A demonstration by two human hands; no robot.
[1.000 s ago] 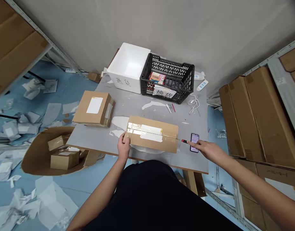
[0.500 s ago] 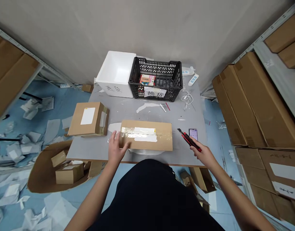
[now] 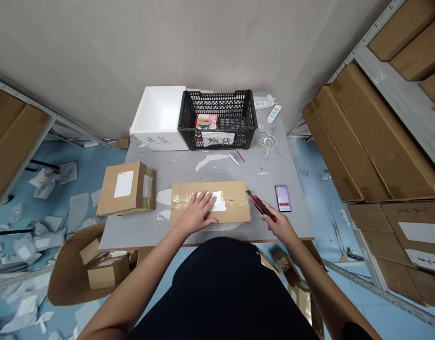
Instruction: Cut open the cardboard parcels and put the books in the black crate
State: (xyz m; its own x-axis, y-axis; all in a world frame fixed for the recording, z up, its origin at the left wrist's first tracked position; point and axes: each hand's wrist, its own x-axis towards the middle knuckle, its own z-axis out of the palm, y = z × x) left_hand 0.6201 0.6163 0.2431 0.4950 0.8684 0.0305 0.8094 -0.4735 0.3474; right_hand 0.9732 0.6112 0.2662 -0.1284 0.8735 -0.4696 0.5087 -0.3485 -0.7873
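A long, flat cardboard box (image 3: 234, 212), sealed with clear tape and bearing a white label, lies near the front edge of the table. My left hand (image 3: 196, 215) rests flat on its top, fingers spread over the label. In my right hand (image 3: 279, 226) is a red and black utility knife (image 3: 261, 206), gripped by its handle. The knife's blade end is at the right end of the box, close to the tape seam; I cannot tell if it touches. Just right of the knife lies a phone (image 3: 283, 198) with its screen lit.
A second taped carton (image 3: 111, 200) stands at the table's left. At the back are a white foam box (image 3: 160, 141) and a black plastic crate (image 3: 217, 123) holding a small colourful package. A white cable (image 3: 268, 141) lies at right. Shelves with cartons (image 3: 387, 141) flank the table.
My left hand has moved from the box's left end onto its top. My right hand has brought the knife leftward to the box's right end, uncovering the phone. The camera view has shifted slightly.
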